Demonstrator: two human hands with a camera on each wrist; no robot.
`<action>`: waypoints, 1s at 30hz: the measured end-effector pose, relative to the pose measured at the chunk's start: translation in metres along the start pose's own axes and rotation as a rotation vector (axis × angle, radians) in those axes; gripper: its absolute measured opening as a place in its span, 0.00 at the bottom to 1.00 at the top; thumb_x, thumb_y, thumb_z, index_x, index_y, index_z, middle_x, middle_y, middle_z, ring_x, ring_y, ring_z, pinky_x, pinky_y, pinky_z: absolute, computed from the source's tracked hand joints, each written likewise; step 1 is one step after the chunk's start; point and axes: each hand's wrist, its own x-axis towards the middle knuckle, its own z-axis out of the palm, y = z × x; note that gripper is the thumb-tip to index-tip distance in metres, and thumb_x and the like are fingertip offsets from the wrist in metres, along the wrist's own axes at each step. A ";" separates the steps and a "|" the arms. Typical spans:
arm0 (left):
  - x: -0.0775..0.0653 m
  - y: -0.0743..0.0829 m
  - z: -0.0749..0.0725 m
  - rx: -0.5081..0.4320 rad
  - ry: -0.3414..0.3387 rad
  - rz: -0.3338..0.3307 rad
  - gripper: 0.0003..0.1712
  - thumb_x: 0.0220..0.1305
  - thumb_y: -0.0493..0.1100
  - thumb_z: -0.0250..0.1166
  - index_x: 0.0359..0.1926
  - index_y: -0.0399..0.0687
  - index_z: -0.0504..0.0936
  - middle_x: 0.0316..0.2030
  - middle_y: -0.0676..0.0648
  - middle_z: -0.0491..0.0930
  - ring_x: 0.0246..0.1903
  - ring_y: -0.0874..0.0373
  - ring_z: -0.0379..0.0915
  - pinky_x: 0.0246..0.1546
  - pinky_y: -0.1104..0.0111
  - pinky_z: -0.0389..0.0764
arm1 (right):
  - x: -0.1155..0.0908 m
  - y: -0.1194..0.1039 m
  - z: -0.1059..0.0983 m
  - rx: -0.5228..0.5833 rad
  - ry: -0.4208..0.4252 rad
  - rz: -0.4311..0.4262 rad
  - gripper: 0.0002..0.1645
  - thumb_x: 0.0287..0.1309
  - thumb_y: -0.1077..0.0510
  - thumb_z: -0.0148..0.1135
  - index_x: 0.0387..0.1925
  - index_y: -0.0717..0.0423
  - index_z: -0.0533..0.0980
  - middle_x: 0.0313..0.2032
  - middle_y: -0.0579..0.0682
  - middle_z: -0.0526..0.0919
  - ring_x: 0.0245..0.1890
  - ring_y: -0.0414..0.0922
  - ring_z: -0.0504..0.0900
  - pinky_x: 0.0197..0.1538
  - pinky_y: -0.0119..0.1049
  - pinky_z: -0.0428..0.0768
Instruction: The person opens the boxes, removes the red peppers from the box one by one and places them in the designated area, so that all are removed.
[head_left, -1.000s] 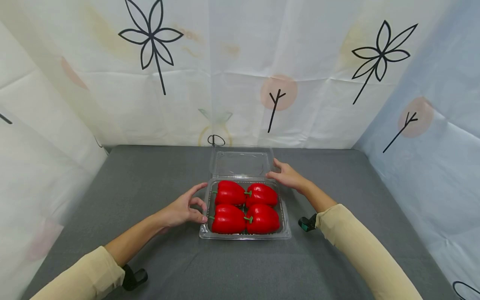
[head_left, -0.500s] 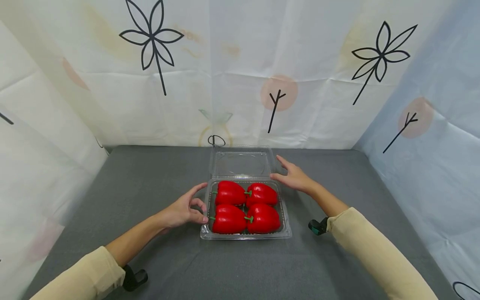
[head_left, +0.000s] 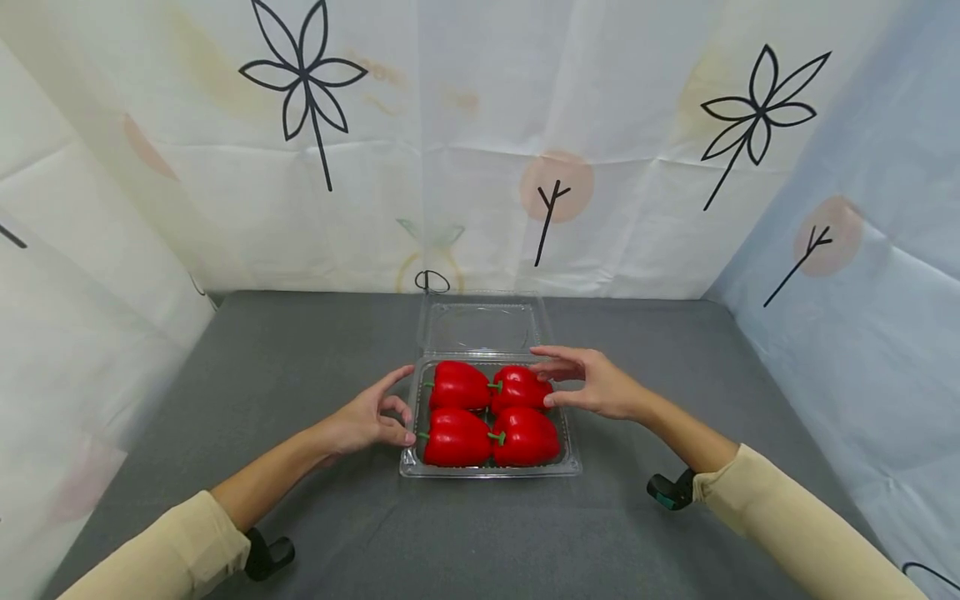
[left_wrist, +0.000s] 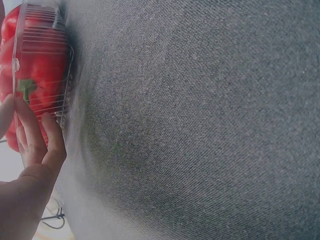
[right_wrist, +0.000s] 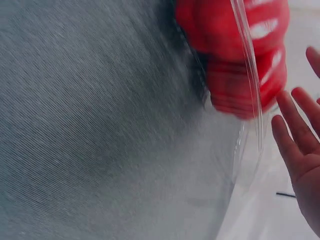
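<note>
A clear plastic clamshell container (head_left: 491,472) lies on the grey cloth with its lid (head_left: 483,329) folded back behind it. Inside sit several red bell peppers with green stems, in two rows. At the left rim my left hand (head_left: 360,423) holds the container, thumb on one side of the edge and fingers on the other in the left wrist view. My right hand (head_left: 603,386) hovers at the back right bell pepper (head_left: 517,387), fingers spread and reaching over it, partly hiding it. In the right wrist view its fingers (right_wrist: 295,122) look extended beside the container's edge.
Grey cloth (head_left: 315,333) covers the table all around the container. White fabric walls (head_left: 480,100) with plant drawings rise at the back and both sides. Dark wrist-camera mounts (head_left: 671,490) sit at the sleeves.
My right hand moved off the lid's right edge, first a little to the right, then toward me and over the back right bell pepper. My left hand stayed at the rim.
</note>
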 end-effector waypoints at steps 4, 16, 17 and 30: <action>0.001 -0.002 0.000 0.003 -0.001 -0.003 0.60 0.58 0.32 0.71 0.79 0.47 0.39 0.37 0.42 0.75 0.32 0.47 0.80 0.44 0.65 0.79 | -0.005 -0.006 0.006 0.014 -0.073 0.010 0.41 0.56 0.62 0.72 0.69 0.63 0.66 0.57 0.59 0.81 0.56 0.53 0.81 0.54 0.58 0.77; 0.001 -0.002 -0.001 0.003 -0.001 0.009 0.60 0.58 0.31 0.71 0.79 0.46 0.38 0.36 0.41 0.74 0.31 0.48 0.79 0.43 0.65 0.78 | -0.008 -0.011 0.012 -0.052 -0.183 0.022 0.41 0.53 0.54 0.75 0.66 0.59 0.70 0.55 0.51 0.81 0.50 0.52 0.80 0.53 0.57 0.75; 0.001 -0.002 0.000 0.001 -0.001 0.008 0.60 0.58 0.30 0.71 0.79 0.46 0.38 0.36 0.41 0.74 0.31 0.48 0.79 0.43 0.65 0.78 | -0.008 -0.012 0.012 -0.057 -0.191 0.028 0.41 0.52 0.53 0.75 0.66 0.58 0.71 0.55 0.51 0.81 0.50 0.52 0.80 0.54 0.58 0.75; 0.003 -0.004 -0.001 -0.001 0.008 0.002 0.60 0.57 0.31 0.71 0.79 0.47 0.39 0.35 0.44 0.74 0.30 0.52 0.79 0.42 0.66 0.79 | -0.003 -0.007 0.026 -0.098 -0.252 0.025 0.44 0.47 0.51 0.76 0.67 0.55 0.71 0.58 0.51 0.68 0.53 0.49 0.70 0.50 0.54 0.77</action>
